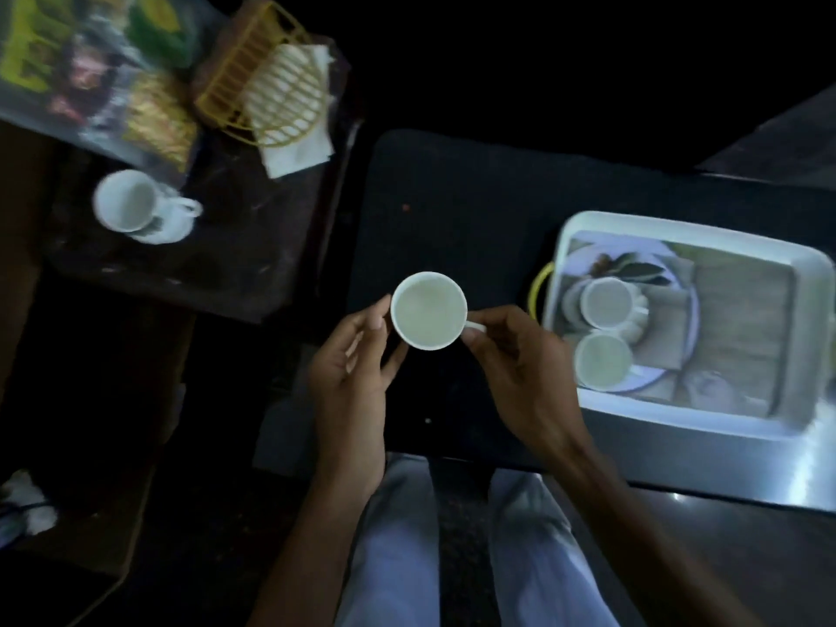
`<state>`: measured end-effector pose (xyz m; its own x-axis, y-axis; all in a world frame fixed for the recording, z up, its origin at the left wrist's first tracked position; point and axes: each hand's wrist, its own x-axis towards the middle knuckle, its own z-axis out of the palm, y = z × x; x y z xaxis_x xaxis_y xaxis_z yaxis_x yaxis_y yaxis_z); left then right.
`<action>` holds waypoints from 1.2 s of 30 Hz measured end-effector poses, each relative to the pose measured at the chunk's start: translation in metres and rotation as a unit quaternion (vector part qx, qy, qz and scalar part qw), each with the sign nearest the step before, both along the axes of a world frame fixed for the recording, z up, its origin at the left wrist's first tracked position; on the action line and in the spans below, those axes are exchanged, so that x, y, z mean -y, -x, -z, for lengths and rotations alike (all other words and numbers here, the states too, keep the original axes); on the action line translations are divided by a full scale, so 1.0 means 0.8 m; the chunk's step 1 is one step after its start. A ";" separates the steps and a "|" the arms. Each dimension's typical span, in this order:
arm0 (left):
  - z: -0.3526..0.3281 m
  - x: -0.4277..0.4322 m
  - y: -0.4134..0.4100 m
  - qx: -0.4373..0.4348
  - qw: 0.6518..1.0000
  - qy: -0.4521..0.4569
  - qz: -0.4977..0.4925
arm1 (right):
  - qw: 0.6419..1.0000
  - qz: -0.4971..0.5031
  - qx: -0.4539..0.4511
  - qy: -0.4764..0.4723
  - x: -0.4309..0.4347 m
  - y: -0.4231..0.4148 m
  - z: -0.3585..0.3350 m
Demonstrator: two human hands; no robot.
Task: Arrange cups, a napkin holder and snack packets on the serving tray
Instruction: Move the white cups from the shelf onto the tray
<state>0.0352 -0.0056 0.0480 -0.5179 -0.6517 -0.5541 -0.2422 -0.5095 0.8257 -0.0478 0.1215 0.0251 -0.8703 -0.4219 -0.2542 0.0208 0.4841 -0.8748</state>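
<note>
A white cup hangs over the dark table between both hands. My right hand pinches its handle; my left hand cups its left side with curled fingers. On the right stands the white serving tray, with two white cups on its printed base. Far left, another white cup sits on a saucer. A yellow napkin holder with white napkins lies tilted at the top, beside several snack packets.
A dark mat covers the middle table. A brown side table on the left carries the saucer, holder and packets. My legs in light trousers show below the table edge. A yellow handle sticks out at the tray's left.
</note>
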 end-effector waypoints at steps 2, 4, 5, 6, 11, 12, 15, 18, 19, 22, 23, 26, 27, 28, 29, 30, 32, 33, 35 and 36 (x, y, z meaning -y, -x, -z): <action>-0.001 -0.036 0.016 -0.001 1.000 -0.009 0.016 | 1.000 0.023 -0.001 -0.013 -0.040 0.013 -0.004; -0.001 -0.075 0.033 -0.011 0.999 -0.015 0.043 | 0.999 0.045 -0.005 -0.030 -0.084 0.026 -0.007; 0.000 -0.093 0.041 -0.017 0.998 -0.018 0.057 | 0.998 0.056 -0.009 -0.038 -0.106 0.032 -0.007; 0.001 -0.109 0.048 -0.022 0.997 -0.021 0.070 | 0.997 0.067 -0.014 -0.045 -0.125 0.037 -0.007; 0.007 -0.186 0.081 -0.004 0.990 -0.015 0.142 | 0.990 0.100 -0.042 -0.087 -0.217 0.065 -0.005; 0.008 -0.199 0.086 -0.003 0.987 -0.010 0.159 | 0.989 0.104 -0.045 -0.097 -0.232 0.070 -0.004; 0.010 -0.227 0.099 0.000 0.981 -0.011 0.193 | 0.986 0.111 -0.043 -0.115 -0.270 0.081 0.001; 0.015 -0.241 0.106 0.002 0.981 -0.016 0.195 | 0.985 0.127 -0.031 -0.115 -0.297 0.088 0.012; 0.018 -0.241 0.107 0.006 0.983 -0.017 0.183 | 0.984 0.132 -0.024 -0.114 -0.305 0.090 0.016; 0.025 -0.233 0.104 0.013 0.990 -0.017 0.141 | 0.984 0.138 -0.012 -0.113 -0.321 0.092 0.031; 0.027 -0.229 0.102 0.016 0.992 -0.016 0.127 | 0.984 0.140 -0.011 -0.112 -0.326 0.092 0.036; 0.032 -0.217 0.092 0.024 0.996 -0.012 0.088 | 0.983 0.153 -0.008 -0.104 -0.336 0.089 0.051; 0.034 -0.214 0.088 0.029 0.996 -0.014 0.078 | 0.983 0.156 -0.004 -0.101 -0.339 0.088 0.057; 0.035 -0.213 0.085 0.034 0.997 -0.015 0.071 | 0.983 0.157 0.000 -0.097 -0.341 0.087 0.062; 0.037 -0.212 0.082 0.039 0.997 -0.014 0.069 | 0.983 0.155 0.004 -0.094 -0.342 0.085 0.067; 0.039 -0.212 0.080 0.043 0.997 -0.013 0.068 | 0.984 0.153 0.007 -0.092 -0.343 0.084 0.072; 0.041 -0.213 0.076 0.046 0.997 -0.012 0.068 | 0.985 0.148 0.010 -0.090 -0.342 0.081 0.081; 0.043 -0.214 0.075 0.047 0.997 -0.010 0.068 | 0.985 0.146 0.010 -0.089 -0.342 0.080 0.085; 0.044 -0.217 0.073 0.050 0.996 -0.007 0.067 | 0.985 0.146 0.014 -0.087 -0.342 0.078 0.092; 0.045 -0.218 0.072 0.049 0.997 -0.007 0.067 | 0.985 0.148 0.015 -0.086 -0.343 0.078 0.095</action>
